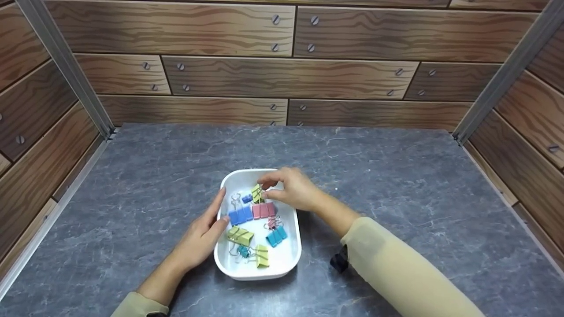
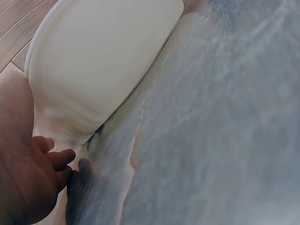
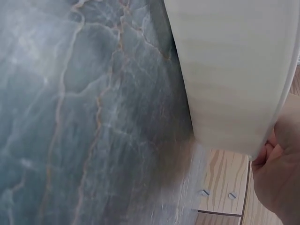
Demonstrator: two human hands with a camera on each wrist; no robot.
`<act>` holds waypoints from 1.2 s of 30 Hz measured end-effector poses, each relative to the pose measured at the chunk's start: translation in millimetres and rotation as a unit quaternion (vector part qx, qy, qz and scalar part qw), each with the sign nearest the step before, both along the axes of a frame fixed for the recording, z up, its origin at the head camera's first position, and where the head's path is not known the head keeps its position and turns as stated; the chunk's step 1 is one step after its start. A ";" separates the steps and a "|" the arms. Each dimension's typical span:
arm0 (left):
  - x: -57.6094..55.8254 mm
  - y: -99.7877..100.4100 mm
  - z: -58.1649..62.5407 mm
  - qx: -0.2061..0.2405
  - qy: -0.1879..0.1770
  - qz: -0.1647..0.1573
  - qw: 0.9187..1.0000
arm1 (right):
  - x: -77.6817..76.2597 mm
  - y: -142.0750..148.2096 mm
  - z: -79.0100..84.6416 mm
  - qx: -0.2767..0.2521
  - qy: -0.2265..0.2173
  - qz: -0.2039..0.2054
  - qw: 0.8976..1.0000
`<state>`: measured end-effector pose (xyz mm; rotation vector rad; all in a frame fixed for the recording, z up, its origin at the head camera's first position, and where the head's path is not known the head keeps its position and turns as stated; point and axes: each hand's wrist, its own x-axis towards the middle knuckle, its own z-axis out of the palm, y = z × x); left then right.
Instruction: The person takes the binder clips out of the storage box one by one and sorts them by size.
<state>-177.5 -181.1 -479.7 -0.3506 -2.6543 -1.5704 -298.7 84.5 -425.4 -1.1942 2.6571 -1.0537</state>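
Note:
A white tray [image 1: 256, 275] holding several binder clips stands on the table. My left hand [image 1: 198, 240] grips its left side, thumb over the rim and index finger along the outer wall. In the left wrist view, the other fingers [image 2: 61, 159] curl beside the tray's end. Over the tray's far right part, my right hand [image 1: 293, 189] pinches a yellow-green binder clip [image 1: 257, 193] between thumb and fingers. Just below it lie a pink clip [image 1: 263, 210] and a blue clip [image 1: 240, 215]. The tray's wall hides the fingertips in the right wrist view.
Nearer in the tray are a teal clip [image 1: 276, 236], two more yellow-green clips [image 1: 240, 235] and a small teal clip [image 1: 243, 251]. A small blue clip [image 1: 247, 198] and a small pink clip [image 1: 272, 222] lie there too. Wood-patterned panels [image 1: 229, 75] surround the marbled grey table [image 1: 374, 176].

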 end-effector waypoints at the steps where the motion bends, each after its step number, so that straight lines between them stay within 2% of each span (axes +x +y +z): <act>1: 0.0 -0.2 -0.2 0.001 0.001 -0.001 1.000 | 0.2 -0.3 -0.3 0.002 0.003 0.000 1.000; 13: 0.7 -1.5 0.3 0.008 0.019 -0.006 1.000 | 2.0 -3.4 -2.0 0.014 0.038 -0.009 0.999; 23: -1.2 -0.5 0.1 -0.003 0.015 0.004 1.000 | 4.4 -2.8 -0.4 0.004 0.012 -0.022 1.000; 29: -1.6 0.6 1.0 -0.009 0.016 0.006 1.000 | 5.7 -2.4 2.6 -0.067 -0.036 -0.023 0.997; 36: -0.3 1.6 0.8 -0.016 0.009 0.014 1.000 | 8.2 0.7 9.6 -0.140 -0.093 -0.057 0.984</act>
